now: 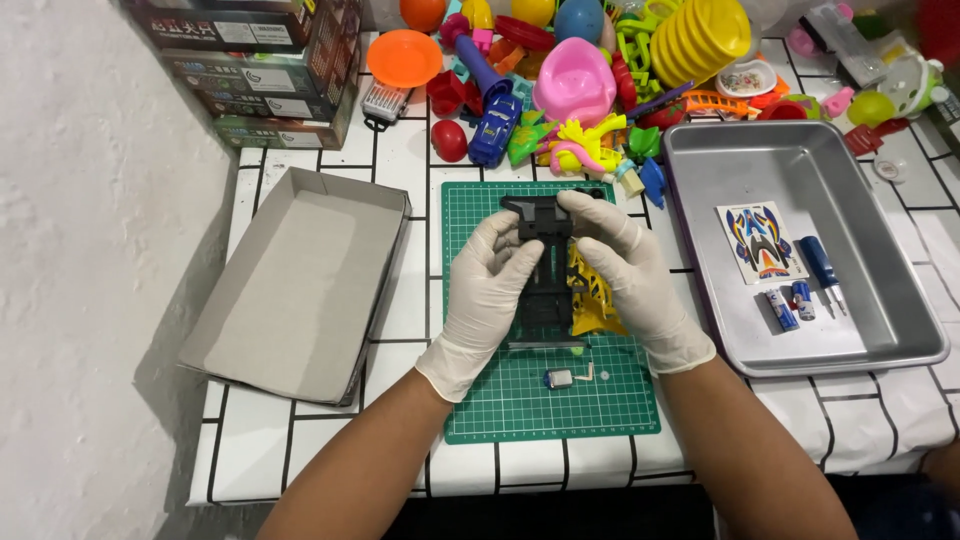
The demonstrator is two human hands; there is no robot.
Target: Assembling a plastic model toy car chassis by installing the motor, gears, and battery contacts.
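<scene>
While over gridded green mat (pixel 620 400), both gloved grips (pixel 487 290) (pixel 632 272) clasp black plastic chassis (pixel 545 262).

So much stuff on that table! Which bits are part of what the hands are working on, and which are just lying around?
In use:
black chassis, held by left hand and right hand
yellow shell
small motor
green mat

Lying about:
toy pile
metal tray with sticker sheet, screwdriver, batteries
cardboard lid
stacked boxes

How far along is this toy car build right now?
Early. Both hands, left hand and right hand, hold the bare black chassis over the green mat. Motor, yellow body shell, batteries and sticker sheet lie unfitted.
</scene>
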